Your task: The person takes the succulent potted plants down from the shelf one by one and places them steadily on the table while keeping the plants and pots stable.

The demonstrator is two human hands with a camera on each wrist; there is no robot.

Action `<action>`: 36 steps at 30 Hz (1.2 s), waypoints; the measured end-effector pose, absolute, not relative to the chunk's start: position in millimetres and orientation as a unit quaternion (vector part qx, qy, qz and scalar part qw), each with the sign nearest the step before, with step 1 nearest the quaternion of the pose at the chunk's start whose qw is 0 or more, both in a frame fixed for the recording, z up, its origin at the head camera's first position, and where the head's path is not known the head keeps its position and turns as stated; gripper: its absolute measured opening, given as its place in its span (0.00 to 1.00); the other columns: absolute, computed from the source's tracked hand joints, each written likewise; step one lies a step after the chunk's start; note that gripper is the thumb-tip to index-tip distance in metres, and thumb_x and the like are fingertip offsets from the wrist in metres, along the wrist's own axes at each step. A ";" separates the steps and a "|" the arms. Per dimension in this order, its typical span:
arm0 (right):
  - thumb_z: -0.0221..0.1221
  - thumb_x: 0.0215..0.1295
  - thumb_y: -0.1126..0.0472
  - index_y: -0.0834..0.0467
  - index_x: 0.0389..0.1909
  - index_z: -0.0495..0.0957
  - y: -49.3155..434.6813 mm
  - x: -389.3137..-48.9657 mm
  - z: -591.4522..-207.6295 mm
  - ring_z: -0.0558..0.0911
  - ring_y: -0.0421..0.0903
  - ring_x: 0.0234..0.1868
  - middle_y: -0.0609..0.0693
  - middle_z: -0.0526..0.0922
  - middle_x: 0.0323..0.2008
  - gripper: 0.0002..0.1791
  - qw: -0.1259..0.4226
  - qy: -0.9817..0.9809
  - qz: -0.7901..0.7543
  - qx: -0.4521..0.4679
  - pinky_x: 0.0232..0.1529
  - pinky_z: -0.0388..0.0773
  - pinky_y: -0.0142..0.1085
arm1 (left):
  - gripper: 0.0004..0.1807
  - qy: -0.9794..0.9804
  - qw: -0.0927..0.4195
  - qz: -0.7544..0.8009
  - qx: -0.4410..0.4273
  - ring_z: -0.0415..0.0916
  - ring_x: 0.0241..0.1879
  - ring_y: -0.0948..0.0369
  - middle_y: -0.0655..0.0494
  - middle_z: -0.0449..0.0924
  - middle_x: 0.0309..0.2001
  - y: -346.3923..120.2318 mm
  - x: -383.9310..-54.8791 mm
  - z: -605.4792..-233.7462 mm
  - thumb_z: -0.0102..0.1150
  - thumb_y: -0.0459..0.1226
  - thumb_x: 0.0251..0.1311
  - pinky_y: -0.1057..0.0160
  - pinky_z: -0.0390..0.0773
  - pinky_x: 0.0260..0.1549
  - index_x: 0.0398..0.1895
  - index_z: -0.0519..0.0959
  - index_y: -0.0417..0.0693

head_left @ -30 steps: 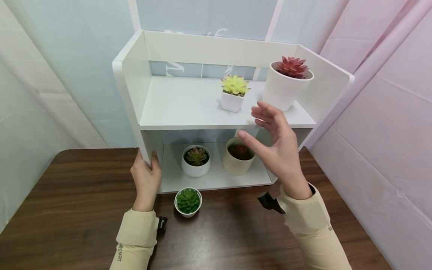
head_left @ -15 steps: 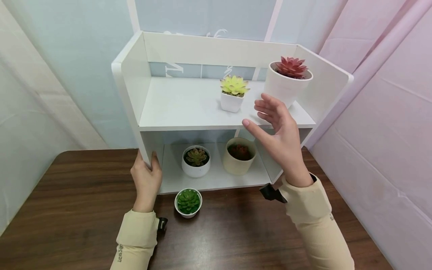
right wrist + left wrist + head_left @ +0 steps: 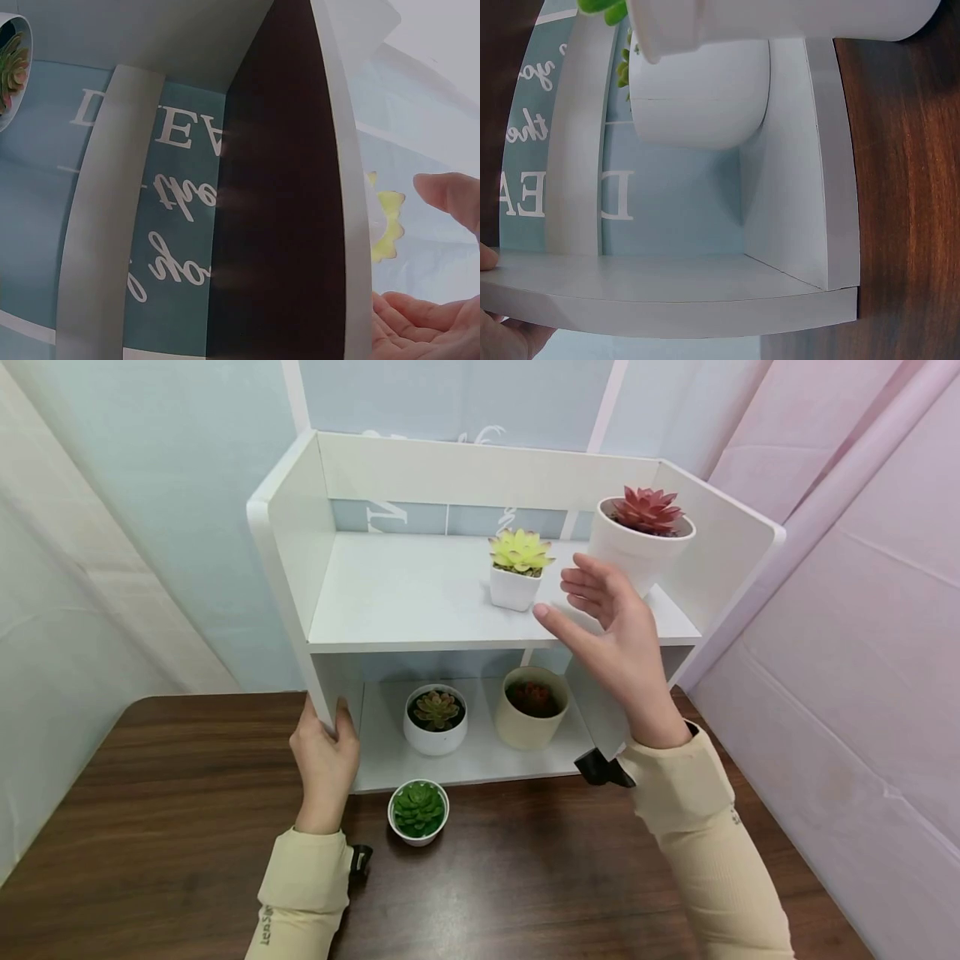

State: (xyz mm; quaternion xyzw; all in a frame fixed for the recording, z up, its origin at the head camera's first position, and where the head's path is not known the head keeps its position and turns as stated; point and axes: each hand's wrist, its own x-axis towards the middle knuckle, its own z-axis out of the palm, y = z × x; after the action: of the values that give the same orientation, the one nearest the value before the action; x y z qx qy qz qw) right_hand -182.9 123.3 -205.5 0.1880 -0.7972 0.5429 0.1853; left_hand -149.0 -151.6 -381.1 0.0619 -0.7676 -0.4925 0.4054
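My left hand grips the left side panel of a white two-tier shelf, thumb on the inner face and fingers outside. My right hand hovers before the upper tier, thumb spread from the fingers and nothing between them. Close to its thumb stands a yellow-green succulent in a small square white pot. Behind its fingertips is a red succulent in a large white pot, partly hidden. In the right wrist view, yellow leaves show beyond the shelf board, near the thumb.
On the lower tier are a white bowl-shaped pot with a succulent and a cream pot with a reddish plant. A green succulent in a white pot stands on the wooden table, before the shelf. Curtains hang around.
My right hand has risen along the upper tier, its thumb nearing the small square pot after first shifting slightly right. The left hand keeps its grip on the side panel.
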 end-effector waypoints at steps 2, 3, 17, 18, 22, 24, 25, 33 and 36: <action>0.68 0.56 0.64 0.65 0.65 0.64 122.8 -184.6 -204.1 0.76 0.48 0.58 0.58 0.76 0.57 0.37 0.179 -0.799 0.543 0.185 0.61 0.69 0.34 | 0.15 -0.768 0.405 -0.492 0.062 0.78 0.48 0.37 0.33 0.80 0.48 -150.9 -148.8 -380.7 0.49 0.28 0.65 0.36 0.74 0.42 0.53 0.74 0.32; 0.68 0.55 0.64 0.65 0.65 0.64 122.6 -185.1 -203.3 0.76 0.48 0.58 0.58 0.75 0.57 0.37 0.175 -0.802 0.542 0.182 0.61 0.69 0.35 | 0.15 -0.768 0.406 -0.491 0.063 0.78 0.47 0.37 0.33 0.80 0.47 -150.8 -148.7 -380.6 0.49 0.28 0.65 0.36 0.74 0.42 0.53 0.74 0.32; 0.69 0.54 0.60 0.64 0.66 0.65 116.6 -200.7 -195.4 0.75 0.51 0.59 0.62 0.74 0.58 0.39 0.140 -0.819 0.536 0.146 0.62 0.69 0.35 | 0.14 -0.765 0.416 -0.488 0.062 0.79 0.45 0.37 0.32 0.81 0.46 -151.3 -149.7 -382.2 0.50 0.27 0.63 0.37 0.74 0.40 0.51 0.75 0.31; 0.69 0.54 0.60 0.64 0.66 0.64 116.4 -201.4 -195.4 0.75 0.51 0.59 0.62 0.74 0.58 0.39 0.138 -0.821 0.535 0.146 0.62 0.69 0.35 | 0.14 -0.765 0.416 -0.488 0.062 0.79 0.45 0.38 0.32 0.80 0.46 -151.4 -150.1 -382.7 0.51 0.26 0.63 0.37 0.75 0.41 0.51 0.75 0.31; 0.69 0.54 0.60 0.64 0.66 0.64 115.0 -204.1 -194.6 0.75 0.51 0.59 0.62 0.74 0.58 0.39 0.130 -0.827 0.528 0.145 0.62 0.69 0.35 | 0.14 -0.765 0.418 -0.487 0.060 0.79 0.46 0.38 0.32 0.80 0.46 -151.3 -151.1 -383.1 0.51 0.26 0.63 0.37 0.75 0.41 0.51 0.75 0.30; 0.69 0.54 0.59 0.64 0.66 0.64 113.7 -205.1 -193.7 0.75 0.51 0.59 0.62 0.74 0.58 0.40 0.126 -0.831 0.522 0.144 0.62 0.69 0.35 | 0.14 -0.764 0.418 -0.488 0.060 0.79 0.46 0.38 0.32 0.80 0.46 -151.4 -151.0 -383.1 0.51 0.26 0.63 0.37 0.75 0.41 0.51 0.75 0.31; 0.69 0.54 0.59 0.64 0.66 0.64 112.9 -205.7 -193.3 0.75 0.51 0.59 0.61 0.74 0.58 0.40 0.124 -0.833 0.520 0.144 0.62 0.69 0.34 | 0.14 -0.764 0.418 -0.488 0.060 0.79 0.46 0.38 0.32 0.80 0.46 -151.5 -151.0 -383.2 0.51 0.26 0.63 0.37 0.74 0.41 0.51 0.75 0.30; 0.69 0.55 0.56 0.61 0.68 0.63 108.3 -209.3 -190.7 0.75 0.49 0.59 0.59 0.73 0.58 0.41 0.106 -0.851 0.498 0.131 0.62 0.69 0.34 | 0.15 -0.764 0.417 -0.489 0.057 0.78 0.47 0.38 0.32 0.80 0.47 -151.5 -151.2 -383.3 0.51 0.26 0.63 0.37 0.74 0.41 0.52 0.75 0.31; 0.69 0.55 0.55 0.61 0.68 0.63 106.6 -210.9 -189.7 0.76 0.49 0.59 0.59 0.73 0.57 0.41 0.103 -0.854 0.494 0.126 0.61 0.69 0.34 | 0.15 -0.764 0.418 -0.489 0.055 0.78 0.47 0.38 0.32 0.80 0.47 -151.8 -151.0 -383.4 0.51 0.26 0.63 0.37 0.74 0.42 0.52 0.75 0.30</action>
State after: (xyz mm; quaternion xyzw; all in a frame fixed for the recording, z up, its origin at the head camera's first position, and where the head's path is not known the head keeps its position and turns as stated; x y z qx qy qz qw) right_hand -210.9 106.6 -189.7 0.1257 -0.8543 0.4937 0.1028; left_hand -151.0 -151.8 -383.4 0.0553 -0.7641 -0.4885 0.4176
